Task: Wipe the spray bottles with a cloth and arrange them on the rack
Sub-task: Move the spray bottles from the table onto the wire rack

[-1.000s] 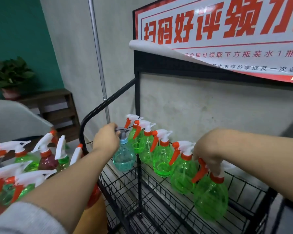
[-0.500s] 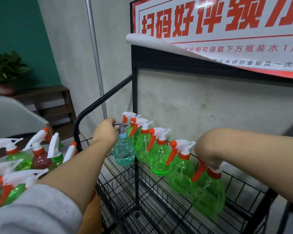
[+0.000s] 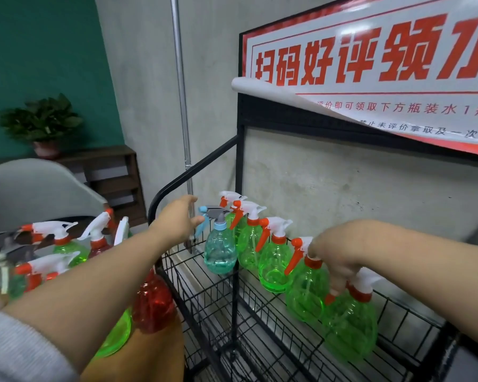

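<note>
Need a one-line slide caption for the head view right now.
Left hand open beside the blue bottle on the rack; right hand grips the nearest green bottle.

Left arm: stretched forward from a grey sleeve, forearm bare.
Left hand (image 3: 178, 220): fingers loosely extended, gripping nothing, thumb pointing right.
Right arm: reaching in from the right, bare, wrist bent downward.
Right hand (image 3: 335, 259): fingers curled down round a sprayer head.
</note>
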The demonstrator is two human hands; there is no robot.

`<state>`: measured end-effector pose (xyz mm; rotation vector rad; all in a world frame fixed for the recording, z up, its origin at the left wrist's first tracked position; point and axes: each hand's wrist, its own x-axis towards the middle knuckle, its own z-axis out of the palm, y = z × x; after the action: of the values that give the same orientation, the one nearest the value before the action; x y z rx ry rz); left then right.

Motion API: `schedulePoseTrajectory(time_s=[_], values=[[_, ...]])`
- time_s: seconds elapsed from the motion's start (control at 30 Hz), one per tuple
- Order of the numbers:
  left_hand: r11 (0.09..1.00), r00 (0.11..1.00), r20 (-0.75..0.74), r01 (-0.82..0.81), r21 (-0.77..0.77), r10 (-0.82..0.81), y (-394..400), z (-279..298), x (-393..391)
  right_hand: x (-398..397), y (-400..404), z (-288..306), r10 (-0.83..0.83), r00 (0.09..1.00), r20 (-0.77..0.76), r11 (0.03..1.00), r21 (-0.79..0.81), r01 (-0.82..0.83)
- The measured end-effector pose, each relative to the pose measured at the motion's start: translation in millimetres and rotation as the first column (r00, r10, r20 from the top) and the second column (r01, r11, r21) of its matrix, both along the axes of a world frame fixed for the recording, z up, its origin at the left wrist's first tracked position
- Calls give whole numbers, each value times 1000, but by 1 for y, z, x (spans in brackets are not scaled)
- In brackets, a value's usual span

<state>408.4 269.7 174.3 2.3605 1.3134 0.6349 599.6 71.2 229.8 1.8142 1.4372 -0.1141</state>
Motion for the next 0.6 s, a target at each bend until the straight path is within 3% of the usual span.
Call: schedulePoseTrajectory(time_s=[0.07,0.13,0.23,0.37,0.5,0.6], values=[[991,982,-150,125,43,-117,-13,10,-26,-10,-5,6,172,964,-201,966,228,-125],[958,907,-369,261,114,-203,-25,19,-55,-20,-8,9,369,887,-276,895,364,-259],[904,803,-567,366,221,-187,-37,28,-104,-44,-10,11,584,792,-180,758,471,-452],[857,754,-638,423,294,-154,-42,24,-167,-81,-5,-2,712,692,-119,652,477,-589],[935,852,-524,193,298,-9,-42,13,-221,-129,6,-17,664,694,-279,726,465,-507],[977,855,-493,-68,203,162,-48,1,-241,-169,15,-29,673,637,-376,728,491,-479]])
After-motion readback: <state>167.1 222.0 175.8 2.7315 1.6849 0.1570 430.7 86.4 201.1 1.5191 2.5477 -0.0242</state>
